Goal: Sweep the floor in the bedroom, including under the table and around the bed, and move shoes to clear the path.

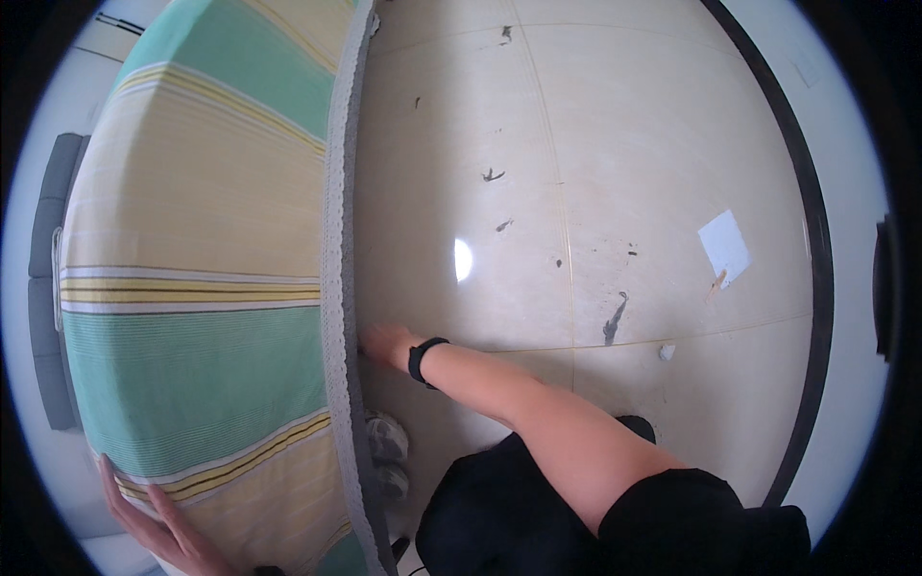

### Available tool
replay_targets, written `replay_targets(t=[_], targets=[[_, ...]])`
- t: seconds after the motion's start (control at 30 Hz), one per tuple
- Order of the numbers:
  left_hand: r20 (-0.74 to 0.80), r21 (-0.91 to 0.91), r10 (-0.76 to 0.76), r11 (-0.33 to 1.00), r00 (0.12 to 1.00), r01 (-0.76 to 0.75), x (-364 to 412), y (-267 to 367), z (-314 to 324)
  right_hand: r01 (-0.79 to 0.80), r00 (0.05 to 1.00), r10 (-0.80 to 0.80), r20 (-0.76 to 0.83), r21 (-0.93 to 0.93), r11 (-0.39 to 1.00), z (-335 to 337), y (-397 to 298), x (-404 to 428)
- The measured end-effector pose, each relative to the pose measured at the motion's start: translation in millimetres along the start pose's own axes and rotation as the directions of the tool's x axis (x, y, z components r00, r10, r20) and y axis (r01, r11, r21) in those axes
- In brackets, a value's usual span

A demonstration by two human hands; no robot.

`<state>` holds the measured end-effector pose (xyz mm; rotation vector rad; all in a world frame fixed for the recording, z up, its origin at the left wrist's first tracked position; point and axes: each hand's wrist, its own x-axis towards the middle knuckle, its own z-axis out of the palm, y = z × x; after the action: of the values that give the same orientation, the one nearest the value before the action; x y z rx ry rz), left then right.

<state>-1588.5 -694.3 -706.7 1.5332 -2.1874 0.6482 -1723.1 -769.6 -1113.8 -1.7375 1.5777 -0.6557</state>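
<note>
My left hand rests on the striped bed sheet near the lower left, its fingers apart and nothing in them. The sheet has green, beige, yellow and white bands. Low over the floor, my right hand reaches to the grey edge of the bed, and a black band circles that wrist. This hand is blurred and its fingertips are hidden at the bed's side, so what it touches or holds does not show.
Shoes stand partly under the bed, just below my right hand. On the tiled floor lie a white sheet of paper, a small crumpled white scrap and several dark smears. Dark skirting borders the wall at right.
</note>
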Motion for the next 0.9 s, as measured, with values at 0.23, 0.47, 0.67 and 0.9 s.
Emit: replay_targets(t=[0.23,0.47,0.67,0.9], targets=[[0.04,0.074,0.069,0.995,0.997,-0.072,6.6,-7.8,-5.1,-0.224,0.972,0.221,0.079,0.023,0.974,-55.4,8.3,18.3],[-0.067,0.112,0.16,0.982,0.985,-0.152,10.7,-11.2,-17.0,-0.304,0.953,0.304,0.021,0.01,0.953,-143.4,17.3,-44.3],[-0.117,0.189,0.074,0.981,0.99,-0.051,5.5,-12.6,-14.6,-0.306,0.951,0.308,0.025,-0.054,0.951,-158.7,16.2,-103.0],[-0.128,0.22,0.012,0.975,0.992,0.016,3.5,-10.9,-19.3,-0.29,0.949,0.297,0.106,-0.078,0.954,-162.9,42.5,-191.0]])
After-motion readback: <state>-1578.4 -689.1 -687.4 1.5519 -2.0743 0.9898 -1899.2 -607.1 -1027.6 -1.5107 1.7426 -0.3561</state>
